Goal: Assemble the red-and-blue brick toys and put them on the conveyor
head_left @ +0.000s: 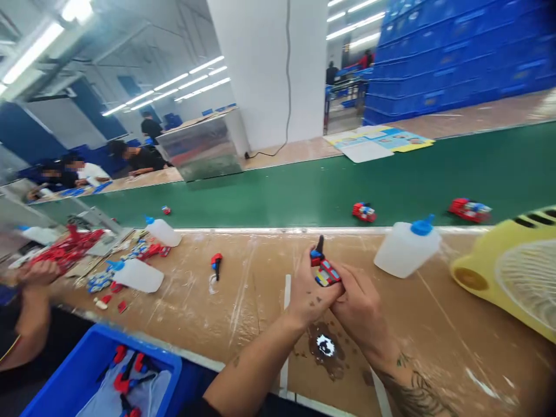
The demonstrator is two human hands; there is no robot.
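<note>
Over the workbench, a small red, blue and yellow plastic toy piece (pixel 328 274) sits between my two hands. My left hand (pixel 306 292) has its fingers wrapped round it from the left. From the right, my right hand (pixel 360 298) closes on its edge with curled fingers. A red and blue part with a black stem (pixel 320 248) sticks up at the left hand's fingertips; whether it is joined to the toy piece I cannot tell. A similar red part with a black stem (pixel 216 265) lies alone on the bench. Below my hands is a wet, shiny patch (pixel 325 346).
White bottles with blue caps (pixel 403 252) stand or lie on the bench. A yellow fan (pixel 499 260) is at right. Red toys (pixel 364 212) rest on the green belt (pixel 282 200). A blue bin (pixel 174 362) holds parts at lower left, near a co-worker's hand (pixel 41 272).
</note>
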